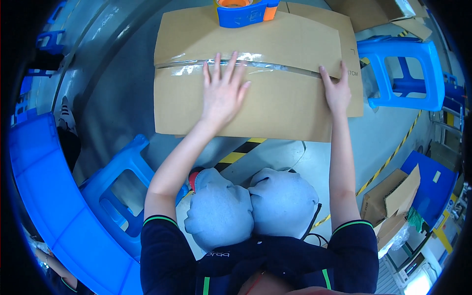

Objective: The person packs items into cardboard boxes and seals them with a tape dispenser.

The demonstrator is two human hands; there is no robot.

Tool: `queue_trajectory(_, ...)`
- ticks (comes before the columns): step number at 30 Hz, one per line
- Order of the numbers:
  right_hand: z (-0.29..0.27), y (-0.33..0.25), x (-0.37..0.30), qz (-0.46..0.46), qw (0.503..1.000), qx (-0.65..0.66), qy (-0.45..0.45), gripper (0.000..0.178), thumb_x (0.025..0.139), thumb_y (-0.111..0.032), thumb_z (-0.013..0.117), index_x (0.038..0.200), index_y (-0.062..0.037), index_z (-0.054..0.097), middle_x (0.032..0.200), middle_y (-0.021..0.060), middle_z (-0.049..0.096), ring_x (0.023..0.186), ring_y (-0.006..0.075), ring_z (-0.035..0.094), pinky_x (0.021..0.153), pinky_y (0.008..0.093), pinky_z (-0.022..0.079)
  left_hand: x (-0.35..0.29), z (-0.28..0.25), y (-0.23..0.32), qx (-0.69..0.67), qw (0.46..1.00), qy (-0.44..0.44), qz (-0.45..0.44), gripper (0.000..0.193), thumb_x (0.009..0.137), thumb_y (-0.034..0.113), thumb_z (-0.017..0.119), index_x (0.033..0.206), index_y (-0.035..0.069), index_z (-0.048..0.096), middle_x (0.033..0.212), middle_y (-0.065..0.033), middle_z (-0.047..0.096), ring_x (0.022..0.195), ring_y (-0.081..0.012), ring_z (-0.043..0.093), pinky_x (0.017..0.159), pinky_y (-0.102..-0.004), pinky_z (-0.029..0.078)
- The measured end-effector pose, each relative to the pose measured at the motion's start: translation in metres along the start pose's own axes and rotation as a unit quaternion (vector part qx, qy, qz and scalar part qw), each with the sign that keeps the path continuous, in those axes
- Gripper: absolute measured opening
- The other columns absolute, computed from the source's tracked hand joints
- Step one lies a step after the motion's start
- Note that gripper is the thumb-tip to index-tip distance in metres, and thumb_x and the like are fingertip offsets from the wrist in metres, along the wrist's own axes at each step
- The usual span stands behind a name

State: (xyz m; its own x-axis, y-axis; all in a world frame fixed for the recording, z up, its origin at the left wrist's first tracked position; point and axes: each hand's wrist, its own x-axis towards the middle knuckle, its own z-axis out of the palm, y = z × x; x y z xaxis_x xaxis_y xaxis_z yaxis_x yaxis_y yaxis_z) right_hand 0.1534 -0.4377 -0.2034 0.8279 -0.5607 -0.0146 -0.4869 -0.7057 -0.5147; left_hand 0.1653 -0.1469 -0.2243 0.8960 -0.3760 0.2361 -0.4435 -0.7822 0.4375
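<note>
A brown cardboard box (275, 108) lies in front of me with its top flaps closed. A strip of clear tape (187, 68) runs along the seam between the flaps. My left hand (223, 91) lies flat on the box with fingers spread, fingertips on the taped seam. My right hand (337, 88) presses the right end of the box, fingers at the seam by the flap's edge. A blue and orange tape dispenser (246, 11) sits on the far flap, beyond both hands.
A blue plastic stool (403, 73) stands right of the box, another blue stool (120, 182) at my lower left beside a large blue bin (54, 206). An open cardboard box (391, 196) sits lower right. Yellow and black floor tape (388, 160) crosses the grey floor.
</note>
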Motion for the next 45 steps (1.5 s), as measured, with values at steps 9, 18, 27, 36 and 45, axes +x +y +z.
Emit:
queue_trajectory(9, 0.000, 0.026, 0.016, 0.047, 0.952, 0.260, -0.154, 0.062, 0.080, -0.031, 0.074, 0.125, 0.0023, 0.046, 0.109, 0.0131, 0.062, 0.099, 0.0191, 0.060, 0.087, 0.0307, 0.047, 0.013, 0.003, 0.025, 0.112, 0.992, -0.063, 0.007, 0.049, 0.090, 0.051, 0.048, 0.136, 0.034, 0.045, 0.151, -0.0075, 0.025, 0.140, -0.0281, 0.020, 0.100, -0.0753, 0.006)
queue_trajectory(18, 0.001, 0.018, 0.015, 0.082, 0.935, 0.318, -0.132, 0.056, 0.080, -0.024, 0.075, 0.121, 0.0029, 0.049, 0.107, 0.0136, 0.063, 0.098, 0.0172, 0.060, 0.084, 0.0292, 0.049, 0.015, 0.004, 0.026, 0.123, 0.989, -0.086, -0.002, 0.048, 0.089, 0.048, 0.051, 0.135, 0.036, 0.046, 0.151, -0.0073, 0.024, 0.140, -0.0303, 0.019, 0.098, -0.0770, 0.005)
queue_trajectory(27, 0.008, 0.022, 0.015, 0.015, 0.965, 0.251, -0.076, 0.044, 0.086, -0.030, 0.067, 0.110, 0.0051, 0.056, 0.100, 0.0130, 0.065, 0.092, 0.0170, 0.062, 0.082, 0.0292, 0.048, 0.011, 0.003, 0.021, 0.037, 0.997, -0.003, -0.065, 0.050, 0.084, 0.011, 0.051, 0.131, -0.002, 0.043, 0.147, -0.0189, 0.027, 0.140, -0.0376, 0.017, 0.107, -0.0662, 0.002)
queue_trajectory(36, 0.009, 0.019, 0.014, 0.023, 0.976, 0.214, -0.036, 0.044, 0.092, -0.034, 0.059, 0.110, 0.0059, 0.056, 0.102, 0.0138, 0.064, 0.093, 0.0166, 0.060, 0.085, 0.0286, 0.045, 0.009, 0.001, 0.019, -0.025, 0.995, 0.070, -0.067, 0.039, 0.077, 0.008, 0.053, 0.115, 0.000, 0.055, 0.142, -0.0214, 0.032, 0.137, -0.0417, 0.019, 0.106, -0.0656, 0.006)
queue_trajectory(45, 0.009, 0.019, 0.013, 0.072, 0.972, 0.221, -0.023, 0.049, 0.096, -0.037, 0.048, 0.111, 0.0085, 0.058, 0.106, 0.0147, 0.063, 0.098, 0.0182, 0.058, 0.089, 0.0300, 0.042, 0.002, 0.005, 0.029, -0.051, 0.997, 0.053, -0.005, 0.046, 0.072, 0.004, 0.058, 0.117, 0.008, 0.063, 0.126, -0.0125, 0.053, 0.121, -0.0323, 0.047, 0.102, -0.0461, 0.038)
